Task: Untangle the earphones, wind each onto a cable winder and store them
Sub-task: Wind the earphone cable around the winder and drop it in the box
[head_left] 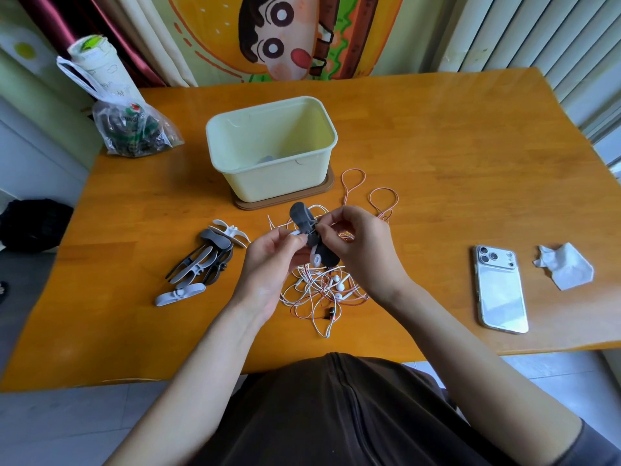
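A dark grey cable winder [304, 217] is held above the table between both hands. My left hand [268, 260] grips its lower part together with a white earbud piece. My right hand [359, 243] pinches a white cable at the winder's middle. Below the hands lies a tangle of white and orange earphone cables [322, 290], with white earbuds and a black plug showing. Orange cable loops [369, 193] trail toward the back right. A pale yellow storage box [272, 146] stands open behind, on a brown lid.
A pile of spare grey, black and white winders [205, 260] lies to the left. A plastic bag [134, 129] sits at the back left corner. On the right lie a phone [500, 287] and a crumpled tissue [564, 267]. The table's front edge is close to my body.
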`<state>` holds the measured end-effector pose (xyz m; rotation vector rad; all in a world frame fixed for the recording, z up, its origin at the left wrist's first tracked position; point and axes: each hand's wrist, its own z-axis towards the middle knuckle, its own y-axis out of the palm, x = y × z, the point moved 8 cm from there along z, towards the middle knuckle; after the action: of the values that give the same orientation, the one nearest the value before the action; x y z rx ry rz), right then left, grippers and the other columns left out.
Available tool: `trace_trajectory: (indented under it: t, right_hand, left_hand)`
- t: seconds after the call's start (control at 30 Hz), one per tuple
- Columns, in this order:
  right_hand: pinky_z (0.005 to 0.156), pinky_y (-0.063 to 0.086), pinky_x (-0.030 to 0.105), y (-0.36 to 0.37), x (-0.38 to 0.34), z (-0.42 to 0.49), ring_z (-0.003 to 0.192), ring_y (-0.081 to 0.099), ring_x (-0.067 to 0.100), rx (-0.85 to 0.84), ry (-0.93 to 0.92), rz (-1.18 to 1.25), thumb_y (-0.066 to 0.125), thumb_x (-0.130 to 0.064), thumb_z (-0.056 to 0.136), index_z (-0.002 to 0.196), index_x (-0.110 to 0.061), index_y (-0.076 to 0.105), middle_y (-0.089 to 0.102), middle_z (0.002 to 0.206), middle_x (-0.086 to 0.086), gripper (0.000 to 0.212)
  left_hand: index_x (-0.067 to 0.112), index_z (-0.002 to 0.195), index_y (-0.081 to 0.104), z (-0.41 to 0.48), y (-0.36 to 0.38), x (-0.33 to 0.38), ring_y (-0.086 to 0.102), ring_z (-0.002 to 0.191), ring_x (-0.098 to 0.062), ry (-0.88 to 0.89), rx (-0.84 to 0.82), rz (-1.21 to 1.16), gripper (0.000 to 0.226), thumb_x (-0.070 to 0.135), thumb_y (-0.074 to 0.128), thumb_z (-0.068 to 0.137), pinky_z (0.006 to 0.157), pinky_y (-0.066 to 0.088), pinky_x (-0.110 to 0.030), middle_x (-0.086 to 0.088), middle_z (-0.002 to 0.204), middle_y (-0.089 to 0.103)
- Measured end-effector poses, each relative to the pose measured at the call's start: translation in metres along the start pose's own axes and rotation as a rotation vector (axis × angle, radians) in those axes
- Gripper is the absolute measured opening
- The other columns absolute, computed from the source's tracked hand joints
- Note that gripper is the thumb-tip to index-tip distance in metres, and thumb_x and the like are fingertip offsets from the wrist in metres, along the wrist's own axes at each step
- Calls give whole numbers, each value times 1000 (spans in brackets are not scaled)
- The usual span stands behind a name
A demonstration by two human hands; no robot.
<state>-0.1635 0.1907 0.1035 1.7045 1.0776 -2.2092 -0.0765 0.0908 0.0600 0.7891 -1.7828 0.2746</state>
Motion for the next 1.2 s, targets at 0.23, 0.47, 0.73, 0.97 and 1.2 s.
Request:
trace_trajectory:
  t: [0.23,0.47,0.73,0.97,1.2]
  right_hand:
    - [67,48,10,-1,6,-1,75,60,2,-12,37,-3,62,-11,88,84,-14,60,64,84,-1,6]
    - [71,50,17,-2,9,0,82,62,10,17,39,-30,61,-14,90,85,-15,59,66,90,3,5]
    - [70,49,11,0,8,-2,79,61,3,6,31,-7,62,-14,90,85,-16,59,64,89,2,6]
    - [69,48,13,0,3,0,79,60,6,-23,8,-45,63,-13,88,84,-16,59,64,89,4,7]
    - [72,51,18,-2,-1,1,81,60,6,-58,3,-10,62,-11,89,85,-15,59,61,92,1,6]
  left_hand:
    - [6,84,61,2,0,-6,68,73,-14,11,-30,78,12,3,54,93,75,55,-26,-7,80,69]
    - [6,94,64,0,7,-5,68,72,-11,-9,-95,-51,12,4,52,93,64,53,-19,-1,78,71]
    - [7,88,64,3,1,-10,68,77,-13,-10,-42,21,12,5,53,93,78,54,-28,-3,81,71]
    - [8,89,63,3,2,-12,67,74,-8,-12,-66,-15,14,4,51,94,76,53,-23,3,75,72]
    - [8,93,63,1,3,-10,69,80,-11,11,-104,-42,13,4,51,94,72,54,-21,1,81,73]
